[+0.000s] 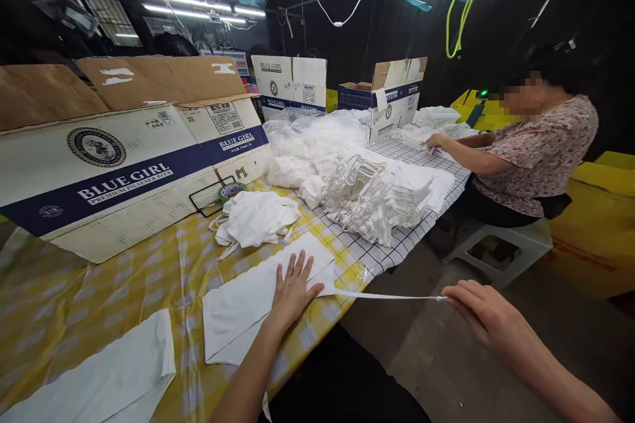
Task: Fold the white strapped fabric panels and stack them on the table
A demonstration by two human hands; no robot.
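Note:
A folded white cloth piece (243, 301) lies on the yellow checked tablecloth in front of me. My left hand (292, 287) rests flat on its right part, fingers spread, pressing it to the table. From that corner a narrow white strap (387, 295) runs taut to the right, past the table edge. Its far end is pinched in the closed fingers of my right hand (479, 307), held in the air. Another white cloth piece (114, 377) lies at the lower left. Beyond my left hand sits a small heap of white cloth pieces with straps (260, 217).
A large Blue Girl carton (124, 172) stands along the left, a roll of green tape (232, 192) beside it. A thick stack of white cloths (381, 195) lies farther right. A co-worker (536, 145) sits at the table's right side, hands on white cloth.

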